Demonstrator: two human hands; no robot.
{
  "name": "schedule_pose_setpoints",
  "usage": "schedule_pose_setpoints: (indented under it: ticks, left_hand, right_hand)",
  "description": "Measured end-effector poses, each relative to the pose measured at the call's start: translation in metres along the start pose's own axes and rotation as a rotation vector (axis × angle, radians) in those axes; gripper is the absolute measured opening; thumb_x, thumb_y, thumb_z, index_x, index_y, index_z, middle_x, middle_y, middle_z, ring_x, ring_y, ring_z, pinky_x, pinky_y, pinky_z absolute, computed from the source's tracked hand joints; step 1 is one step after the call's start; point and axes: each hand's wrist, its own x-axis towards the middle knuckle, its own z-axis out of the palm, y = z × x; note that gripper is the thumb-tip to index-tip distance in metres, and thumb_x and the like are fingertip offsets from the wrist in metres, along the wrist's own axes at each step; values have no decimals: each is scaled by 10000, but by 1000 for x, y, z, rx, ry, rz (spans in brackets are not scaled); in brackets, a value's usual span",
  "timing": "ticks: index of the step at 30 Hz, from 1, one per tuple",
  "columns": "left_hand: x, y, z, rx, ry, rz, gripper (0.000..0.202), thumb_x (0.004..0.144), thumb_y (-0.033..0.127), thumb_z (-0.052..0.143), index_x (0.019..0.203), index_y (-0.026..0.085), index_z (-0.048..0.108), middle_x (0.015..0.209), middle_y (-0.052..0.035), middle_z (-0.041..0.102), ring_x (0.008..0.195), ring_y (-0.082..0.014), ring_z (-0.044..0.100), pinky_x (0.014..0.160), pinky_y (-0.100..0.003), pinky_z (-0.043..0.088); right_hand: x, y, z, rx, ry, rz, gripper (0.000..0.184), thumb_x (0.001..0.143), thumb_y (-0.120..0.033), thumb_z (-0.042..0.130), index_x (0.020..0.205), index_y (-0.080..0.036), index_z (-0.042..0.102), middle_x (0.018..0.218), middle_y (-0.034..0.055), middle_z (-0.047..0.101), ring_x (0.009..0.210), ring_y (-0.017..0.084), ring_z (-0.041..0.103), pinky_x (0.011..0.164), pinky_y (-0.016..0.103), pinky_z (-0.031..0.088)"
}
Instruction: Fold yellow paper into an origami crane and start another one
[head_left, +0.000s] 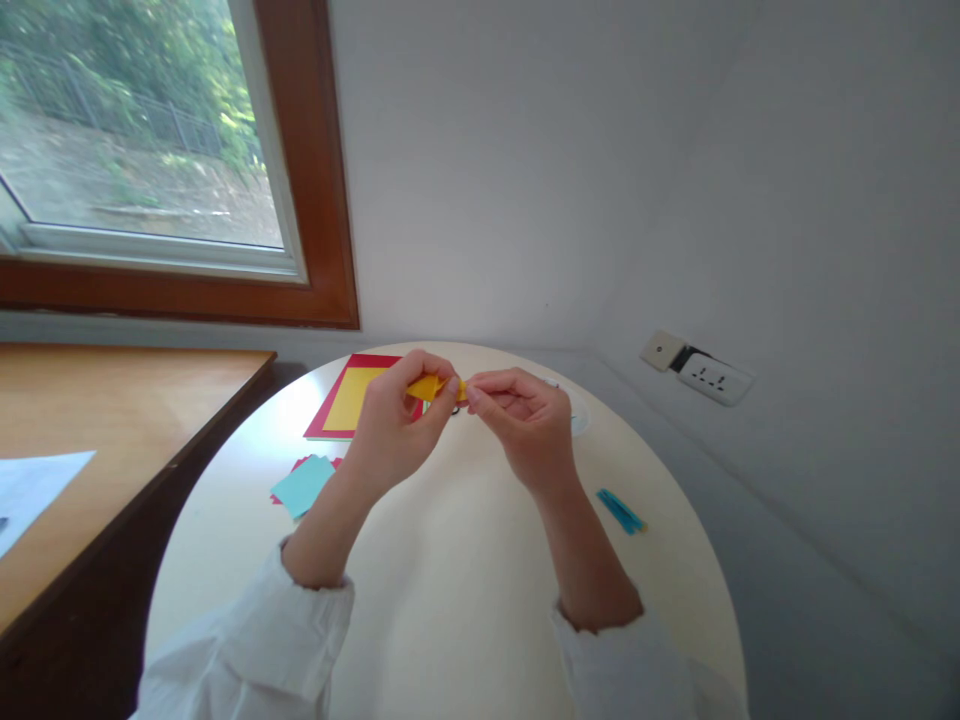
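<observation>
Both hands are raised above a round cream table (450, 600) and pinch a small folded yellow paper (429, 387) between them. My left hand (394, 425) grips its left part with thumb and fingers curled. My right hand (521, 415) pinches the right end with its fingertips. Most of the paper is hidden by the fingers.
A yellow sheet on a red sheet (349, 398) lies at the table's far left. A light blue paper square (304, 484) sits over a red scrap nearer me. A folded blue strip (621, 511) lies at the right. A wooden desk (90, 430), window and wall socket (712, 378) surround the table.
</observation>
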Motion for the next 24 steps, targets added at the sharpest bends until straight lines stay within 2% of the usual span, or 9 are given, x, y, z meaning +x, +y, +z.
schedule_pose_setpoints:
  ticks: [6, 12, 19, 24]
  left_hand:
    - [-1, 0, 1, -100, 26, -57, 77, 759, 164, 598, 759, 186, 524, 727, -1, 582, 656, -125, 597, 538, -230, 504]
    - [-1, -4, 4, -195, 3, -28, 159, 789, 254, 610, 825, 199, 466, 781, 3, 544, 667, -109, 579, 560, -224, 510]
    - [-1, -5, 5, -193, -12, -15, 232, 806, 372, 615, 821, 208, 451, 782, 0, 520, 659, -106, 557, 551, -218, 495]
    - [-2, -4, 4, -190, -15, -12, 248, 805, 400, 610, 815, 209, 452, 784, -1, 515, 662, -107, 547, 546, -219, 481]
  right_hand:
    - [-1, 0, 3, 14, 25, 39, 118, 671, -293, 703, 681, -186, 654, 648, 2, 700, 605, 125, 656, 585, 251, 560]
    - [-3, 1, 7, 16, 45, 36, 102, 673, -268, 703, 686, -176, 659, 659, 7, 695, 615, 124, 657, 581, 242, 554]
    - [-4, -1, 10, -29, 80, -12, 95, 673, -261, 702, 671, -182, 649, 680, 16, 697, 635, 133, 659, 610, 257, 568]
    - [-5, -1, 11, -47, 91, -36, 72, 681, -241, 690, 664, -188, 643, 672, 6, 693, 635, 125, 654, 601, 249, 568]
